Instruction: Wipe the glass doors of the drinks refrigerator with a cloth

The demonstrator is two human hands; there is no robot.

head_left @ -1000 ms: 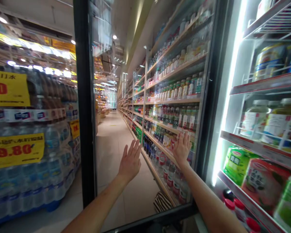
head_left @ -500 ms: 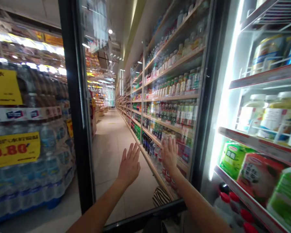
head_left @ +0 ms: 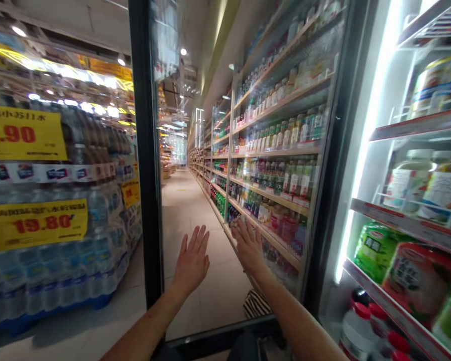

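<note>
A tall glass door (head_left: 146, 165) with a black frame stands in front of me. My left hand (head_left: 191, 258) is held up before the pane, fingers stretched out and holding nothing. To its right, my right hand (head_left: 248, 248) is also raised with its fingers apart and nothing in it. Whether either palm touches the glass, I cannot tell. Behind the right wrist, a black-and-white striped item (head_left: 256, 304) shows low down at the pane. Shelves of bottles (head_left: 278, 133) and a long aisle floor (head_left: 178, 200) appear in the glass.
At the right is a lit cooler with shelves (head_left: 409, 220) of bottled drinks, green and red packs (head_left: 421, 276), and red-capped bottles (head_left: 359, 326) below. Stacked water bottles (head_left: 56, 271) with yellow price signs (head_left: 37, 224) stand on a blue pallet at the left.
The view has turned left, so the door, cooler and bottle stack sit further right. Both hands have shifted left across the pane, and the right hand is slightly closer to the left.
</note>
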